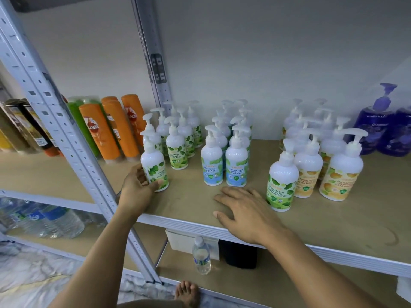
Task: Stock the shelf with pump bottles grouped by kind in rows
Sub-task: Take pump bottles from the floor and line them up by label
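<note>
On the wooden shelf (333, 223) stand white pump bottles in three groups. The green-leaf group (178, 150) is at the left, the blue-label cool mint group (224, 156) in the middle, the orange-label group (324, 156) at the right. My left hand (138, 187) grips the front green-leaf bottle (154, 165), which stands upright on the shelf at the head of the left group. One more green-leaf bottle (282, 183) stands alone in front of the orange group. My right hand (246, 210) hovers flat over the shelf, fingers spread, just left of that bottle and holding nothing.
Orange shampoo bottles (111, 130) lean at the back left beside a grey metal upright (73, 138). Large purple pump bottles (387, 127) stand at the far right. Below, water bottles (53, 221) lie on a lower shelf and one (201, 255) stands by a box.
</note>
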The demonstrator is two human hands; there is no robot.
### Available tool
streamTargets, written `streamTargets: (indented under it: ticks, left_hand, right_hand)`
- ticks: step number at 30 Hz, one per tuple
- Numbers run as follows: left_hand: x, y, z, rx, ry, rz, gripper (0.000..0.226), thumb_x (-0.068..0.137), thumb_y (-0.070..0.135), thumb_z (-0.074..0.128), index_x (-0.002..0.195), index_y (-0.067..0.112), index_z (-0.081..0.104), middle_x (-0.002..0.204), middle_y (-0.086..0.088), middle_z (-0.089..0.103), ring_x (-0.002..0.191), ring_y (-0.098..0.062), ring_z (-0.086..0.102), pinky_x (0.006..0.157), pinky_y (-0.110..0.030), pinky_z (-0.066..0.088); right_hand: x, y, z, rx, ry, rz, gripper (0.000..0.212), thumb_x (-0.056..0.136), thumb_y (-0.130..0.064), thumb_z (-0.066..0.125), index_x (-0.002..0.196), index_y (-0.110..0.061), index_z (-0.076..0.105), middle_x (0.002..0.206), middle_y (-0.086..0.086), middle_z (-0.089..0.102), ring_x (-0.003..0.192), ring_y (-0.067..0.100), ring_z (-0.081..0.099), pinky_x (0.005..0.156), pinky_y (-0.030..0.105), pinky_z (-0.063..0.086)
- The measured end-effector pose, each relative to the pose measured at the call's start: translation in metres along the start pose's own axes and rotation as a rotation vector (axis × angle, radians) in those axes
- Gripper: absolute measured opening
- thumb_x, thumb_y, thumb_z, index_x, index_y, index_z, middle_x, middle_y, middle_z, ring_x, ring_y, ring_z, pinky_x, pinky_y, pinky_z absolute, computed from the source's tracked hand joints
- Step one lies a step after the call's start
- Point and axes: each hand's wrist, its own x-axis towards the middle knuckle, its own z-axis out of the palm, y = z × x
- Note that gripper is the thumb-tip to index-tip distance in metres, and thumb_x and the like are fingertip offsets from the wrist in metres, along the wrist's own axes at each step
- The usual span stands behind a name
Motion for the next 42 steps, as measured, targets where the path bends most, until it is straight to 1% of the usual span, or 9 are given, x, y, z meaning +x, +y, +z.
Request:
streamTargets:
  ticks: [5,9,15,20,23,27,33,38,42]
  left_hand:
    - [0.017,-0.003,-0.011,0.042,0.059,0.008,0.064,0.082,0.009,0.08,0.138,0.016,0.048,0.127,-0.002,0.064,0.114,-0.018,0.061,0.099,-0.037,0.048]
    - [0.027,-0.003,-0.013,0.046,0.096,0.004,0.062,0.083,0.009,0.079,0.136,0.018,0.049,0.129,-0.005,0.063,0.115,-0.022,0.06,0.102,-0.043,0.048]
    - [0.035,-0.007,-0.011,0.045,0.132,-0.016,0.062,0.088,0.015,0.075,0.14,0.021,0.044,0.136,-0.004,0.059,0.112,-0.018,0.055,0.099,-0.039,0.046]
    - [0.035,-0.011,-0.009,0.062,0.13,-0.044,0.063,0.091,0.018,0.073,0.143,0.023,0.039,0.14,-0.003,0.057,0.124,-0.024,0.055,0.1,-0.037,0.043]
    - [0.033,-0.011,-0.006,0.08,0.131,-0.06,0.072,0.087,0.028,0.078,0.144,0.026,0.035,0.14,0.0,0.055,0.123,-0.025,0.056,0.097,-0.036,0.044]
    - [0.035,-0.011,0.001,0.081,0.195,-0.062,0.08,0.077,0.041,0.085,0.137,0.022,0.035,0.136,-0.003,0.053,0.12,-0.027,0.056,0.094,-0.04,0.048]
    - [0.036,-0.001,0.009,0.077,0.299,-0.044,0.075,0.074,0.037,0.088,0.126,0.012,0.04,0.115,0.001,0.046,0.099,-0.018,0.048,0.082,-0.036,0.041]
    - [0.038,-0.004,0.009,0.054,0.329,-0.034,0.062,0.074,0.03,0.089,0.115,0.018,0.044,0.111,-0.001,0.057,0.094,-0.018,0.054,0.078,-0.034,0.044]
    - [0.039,-0.008,0.004,0.024,0.316,-0.024,0.063,0.072,0.03,0.09,0.121,0.017,0.052,0.109,0.002,0.063,0.095,-0.017,0.061,0.074,-0.029,0.045]
  right_hand:
    - [0.001,0.002,0.003,0.015,0.013,-0.004,0.056,0.097,-0.061,0.036,0.147,-0.037,0.043,0.158,-0.011,0.034,0.146,0.009,0.026,0.118,0.038,0.017]
    - [0.003,0.001,0.003,0.017,0.017,-0.003,0.056,0.096,-0.062,0.036,0.145,-0.038,0.045,0.156,-0.012,0.036,0.144,0.009,0.029,0.117,0.038,0.018]
    - [0.004,0.0,0.002,0.011,0.009,0.004,0.056,0.095,-0.062,0.036,0.145,-0.039,0.044,0.156,-0.014,0.036,0.144,0.008,0.029,0.117,0.036,0.016]
    - [0.003,0.0,0.002,0.015,-0.001,0.011,0.061,0.091,-0.065,0.03,0.144,-0.04,0.046,0.155,-0.013,0.038,0.143,0.008,0.031,0.116,0.037,0.018]
    - [0.003,0.0,0.001,0.005,-0.006,0.014,0.061,0.091,-0.065,0.029,0.144,-0.039,0.046,0.155,-0.013,0.038,0.143,0.008,0.031,0.116,0.037,0.019]
    - [0.003,-0.002,0.0,-0.006,-0.024,0.025,0.068,0.088,-0.068,0.021,0.146,-0.04,0.043,0.157,-0.015,0.035,0.145,0.007,0.028,0.117,0.035,0.016]
    - [0.003,-0.004,-0.002,-0.03,-0.034,0.043,0.079,0.08,-0.072,0.008,0.147,-0.043,0.039,0.158,-0.017,0.03,0.146,0.004,0.023,0.116,0.033,0.014]
    - [0.004,-0.004,-0.001,-0.038,-0.033,0.046,0.079,0.081,-0.072,0.008,0.147,-0.043,0.039,0.158,-0.018,0.031,0.145,0.003,0.023,0.116,0.032,0.013]
    - [0.004,-0.004,0.0,-0.041,-0.03,0.045,0.077,0.082,-0.072,0.01,0.146,-0.043,0.04,0.157,-0.019,0.032,0.145,0.003,0.024,0.117,0.032,0.014]
